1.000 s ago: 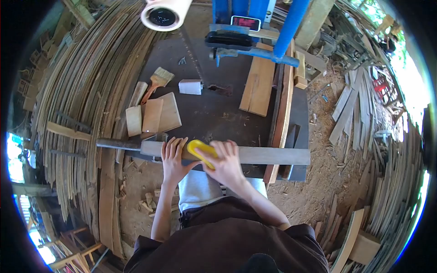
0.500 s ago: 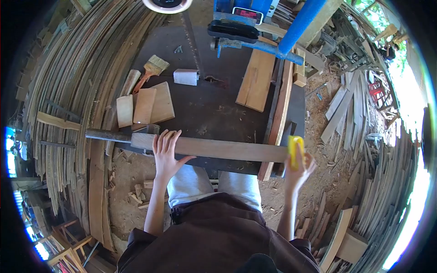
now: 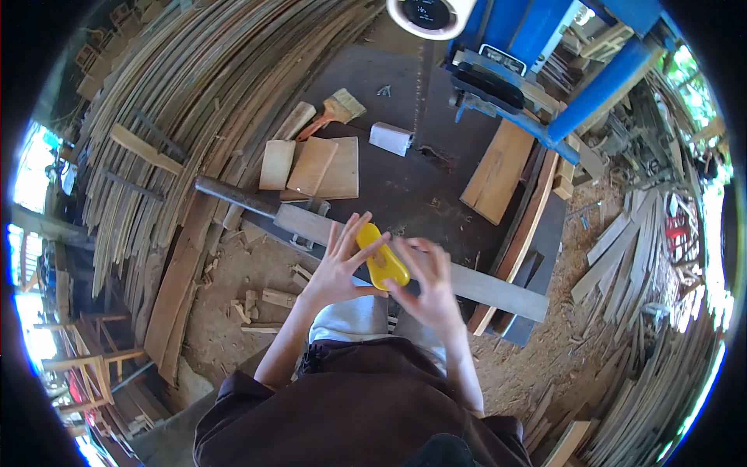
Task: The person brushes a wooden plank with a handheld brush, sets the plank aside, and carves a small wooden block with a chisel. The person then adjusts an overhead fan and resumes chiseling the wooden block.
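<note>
yellow block (image 3: 391,274) has been brought back from the right end of the long board (image 3: 498,292) to its middle, and the right hand (image 3: 432,292) has been moved with it. at the far left, one large stack of long planks (image 3: 179,109) is seen. one rounded bar (image 3: 233,194) is set in line with the board's left end. on the tabletop (image 3: 373,183), three flat wooden pieces (image 3: 276,165) are grouped, two of them overlapped; just behind them one narrow wood piece (image 3: 296,121) and one brush (image 3: 334,110) are laid side by side. one left hand (image 3: 334,268) is held over the board, its fingers spread open, with the index finger and thumb reached across the single yellow block. one white block (image 3: 391,138) is seen farther back, near one upright blade (image 3: 420,93). the right hand's fingers are opened and blurred at the yellow block's right side; whether contact is made cannot be told. farther right, one wide board (image 3: 498,171) is laid flat, below one blue machine (image 3: 513,39).
</note>
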Demonstrator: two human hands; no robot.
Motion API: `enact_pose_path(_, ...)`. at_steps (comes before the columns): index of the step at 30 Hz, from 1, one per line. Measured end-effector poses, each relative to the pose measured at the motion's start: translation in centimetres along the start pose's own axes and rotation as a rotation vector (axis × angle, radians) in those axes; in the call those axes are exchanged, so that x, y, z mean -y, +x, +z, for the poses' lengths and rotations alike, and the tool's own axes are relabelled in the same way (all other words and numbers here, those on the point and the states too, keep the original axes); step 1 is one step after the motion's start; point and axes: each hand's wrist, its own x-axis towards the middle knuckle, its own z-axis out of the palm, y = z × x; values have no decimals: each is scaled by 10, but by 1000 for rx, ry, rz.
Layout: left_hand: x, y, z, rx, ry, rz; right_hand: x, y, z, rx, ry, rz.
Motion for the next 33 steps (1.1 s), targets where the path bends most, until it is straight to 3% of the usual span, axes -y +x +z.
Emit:
enact_pose_path(3, -2, 7, 11, -12, -37, 36, -38, -16, -24, -238, -154, 143)
enact_pose_path(7, -4, 16, 23, -93, -109, 48, -83, -33, -34, -367, -320, 222)
enact_pose_path(10, -1, 15, 31, -144, -95, 55, -89, -34, -22, -349, -548, 210)
enact_pose_path(19, -5, 17, 32, -187, -74, 72, -89, -33, -20, -327, -532, 256)
enact_pose_path(22, -17, 19, 26, -270, 21, -17, -90, -33, -21, -336, -537, 238)
enact_pose_path(29, -21, 31, 27, -254, 77, 9, -89, -33, -20, -297, -550, 242)
enact_pose_path(33, -48, 44, 42, -94, 146, 81, -89, -34, -20, -314, -554, 248)
